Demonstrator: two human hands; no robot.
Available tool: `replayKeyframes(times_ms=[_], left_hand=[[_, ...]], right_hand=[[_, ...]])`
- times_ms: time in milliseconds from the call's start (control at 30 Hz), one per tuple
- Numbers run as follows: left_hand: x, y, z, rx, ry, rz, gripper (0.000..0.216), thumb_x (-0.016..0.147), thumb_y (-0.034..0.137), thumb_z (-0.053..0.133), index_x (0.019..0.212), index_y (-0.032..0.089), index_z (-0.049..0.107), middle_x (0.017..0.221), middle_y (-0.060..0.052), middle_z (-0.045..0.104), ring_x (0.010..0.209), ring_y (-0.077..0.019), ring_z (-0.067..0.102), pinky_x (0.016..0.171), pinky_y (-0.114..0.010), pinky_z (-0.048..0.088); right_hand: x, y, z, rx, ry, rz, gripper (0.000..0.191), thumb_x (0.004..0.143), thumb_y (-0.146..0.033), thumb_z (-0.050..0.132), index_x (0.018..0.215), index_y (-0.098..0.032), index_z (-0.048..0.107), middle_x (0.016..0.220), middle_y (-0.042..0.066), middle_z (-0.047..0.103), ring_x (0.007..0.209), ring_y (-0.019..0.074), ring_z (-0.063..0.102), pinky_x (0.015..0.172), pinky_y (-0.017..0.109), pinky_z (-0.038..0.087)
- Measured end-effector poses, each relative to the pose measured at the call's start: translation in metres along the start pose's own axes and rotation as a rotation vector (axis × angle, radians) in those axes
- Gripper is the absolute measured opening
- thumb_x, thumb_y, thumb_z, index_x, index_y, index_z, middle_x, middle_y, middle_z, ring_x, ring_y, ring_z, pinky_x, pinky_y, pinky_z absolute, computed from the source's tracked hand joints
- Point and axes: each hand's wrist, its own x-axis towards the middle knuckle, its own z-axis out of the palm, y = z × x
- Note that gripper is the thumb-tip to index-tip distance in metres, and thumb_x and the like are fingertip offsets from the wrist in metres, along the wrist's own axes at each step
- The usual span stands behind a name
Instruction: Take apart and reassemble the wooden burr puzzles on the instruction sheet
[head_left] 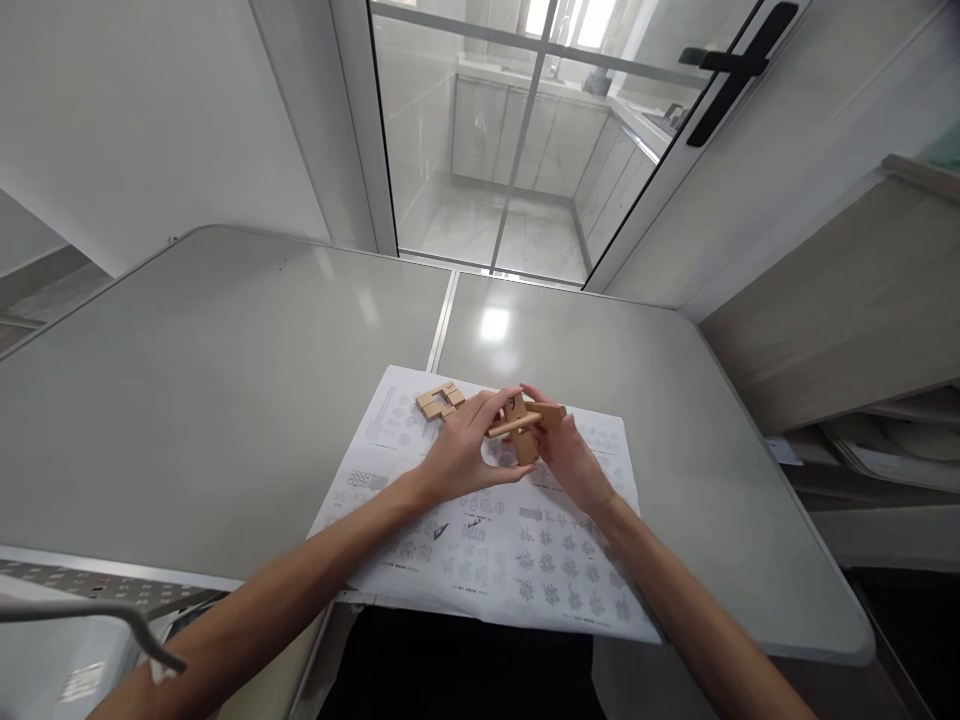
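Between my two hands, above the printed sheet, is a partly joined wooden burr puzzle point(524, 445) made of notched light-brown bars. My left hand point(466, 452) grips it from the left, thumb below and fingers on top. From the right, my right hand point(571, 462) is closed round a bar point(553, 413) that sticks out of the puzzle. A dark mark shows on the upright bar. Several more notched wooden pieces point(435, 402) lie together on the sheet, just beyond my left hand. The fingers hide part of the puzzle.
The large white sheet point(480, 570) with printed puzzle diagrams lies on a grey folding table point(225, 400), which has a metal seam point(444, 320). Beyond the table stands a glass door point(480, 140) with a black handle point(739, 65). Shelving point(862, 300) is at the right.
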Motion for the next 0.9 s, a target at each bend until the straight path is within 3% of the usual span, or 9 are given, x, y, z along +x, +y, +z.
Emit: replayKeyframes(times_ms=[100,233,533,700,800,900], left_hand=[[0.0,0.001,0.001,0.07,-0.034,0.07,0.083,0.088,0.038,0.081,0.158,0.028,0.037,0.129,-0.011,0.068,0.114,-0.0305,0.068,0.098,-0.047,0.057],[0.0,0.004,0.001,0.114,-0.039,0.121,0.077,0.091,0.038,0.077,0.157,0.026,0.038,0.125,-0.011,0.069,0.108,-0.0284,0.068,0.096,-0.045,0.057],[-0.001,0.004,0.002,0.147,-0.025,0.15,0.076,0.088,0.035,0.078,0.154,0.023,0.042,0.123,-0.012,0.069,0.11,-0.0299,0.068,0.094,-0.046,0.056],[0.0,0.003,0.004,0.177,-0.005,0.172,0.075,0.09,0.036,0.077,0.154,0.021,0.04,0.121,-0.012,0.07,0.106,-0.028,0.068,0.092,-0.044,0.057],[0.0,0.003,0.005,0.246,0.05,0.214,0.067,0.093,0.032,0.072,0.152,0.02,0.043,0.118,-0.011,0.072,0.103,-0.0275,0.069,0.09,-0.043,0.058],[0.001,0.004,0.006,0.31,0.081,0.252,0.059,0.094,0.026,0.066,0.149,0.02,0.044,0.115,-0.01,0.074,0.1,-0.0264,0.07,0.088,-0.043,0.057]], right_hand=[[-0.001,0.006,0.001,-0.088,0.081,-0.002,0.05,0.099,-0.064,0.064,0.14,-0.037,0.062,0.132,0.005,0.07,0.118,0.0276,0.068,0.1,0.044,0.058],[-0.001,0.01,0.003,-0.132,0.133,0.022,0.039,0.1,-0.055,0.066,0.132,-0.034,0.063,0.111,0.002,0.07,0.097,0.0219,0.069,0.084,0.036,0.059],[0.003,0.01,0.0,-0.123,0.134,0.008,0.027,0.103,-0.049,0.058,0.117,-0.029,0.07,0.112,0.003,0.068,0.102,0.0223,0.065,0.089,0.036,0.055],[0.0,0.003,0.009,-0.024,0.124,0.081,0.033,0.099,-0.051,0.066,0.125,-0.031,0.061,0.098,0.001,0.069,0.087,0.0203,0.068,0.075,0.033,0.057],[-0.001,0.001,0.018,0.054,0.106,0.076,0.056,0.088,-0.041,0.083,0.133,-0.036,0.05,0.097,-0.003,0.069,0.083,0.018,0.068,0.072,0.031,0.057],[-0.002,0.002,0.026,0.107,0.101,0.038,0.073,0.079,-0.032,0.091,0.135,-0.038,0.046,0.103,-0.003,0.069,0.092,0.019,0.069,0.078,0.033,0.058]])
